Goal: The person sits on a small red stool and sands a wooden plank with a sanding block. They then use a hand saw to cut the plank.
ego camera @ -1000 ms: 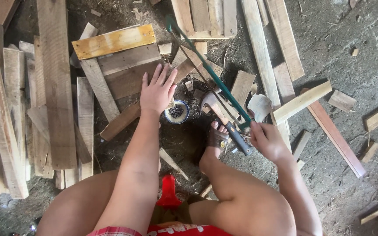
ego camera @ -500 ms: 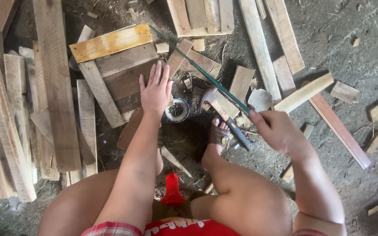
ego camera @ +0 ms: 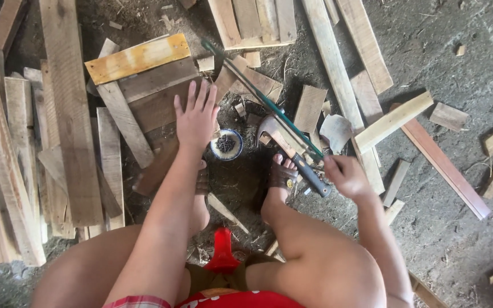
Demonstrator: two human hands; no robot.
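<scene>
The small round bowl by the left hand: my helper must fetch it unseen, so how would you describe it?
Start at the yellow-painted plank among the boards. Below it, beside the left hand, sits the bowl: the only round thing there, pale-rimmed, holding dark bits.

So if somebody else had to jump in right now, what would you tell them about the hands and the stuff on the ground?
Left hand: open, fingers spread, flat on the wooden boards, beside the small round dish of nails.
Right hand: close to the dark handle of the green-framed hacksaw; whether it grips the handle is unclear. The saw slants across the scraps.
A hammer lies under the saw, near the right foot.
Loose planks and offcuts lie all around on the dirt.
Done: no fresh cut or joint can be seen.
Left: no board is being sawn at this moment.
</scene>
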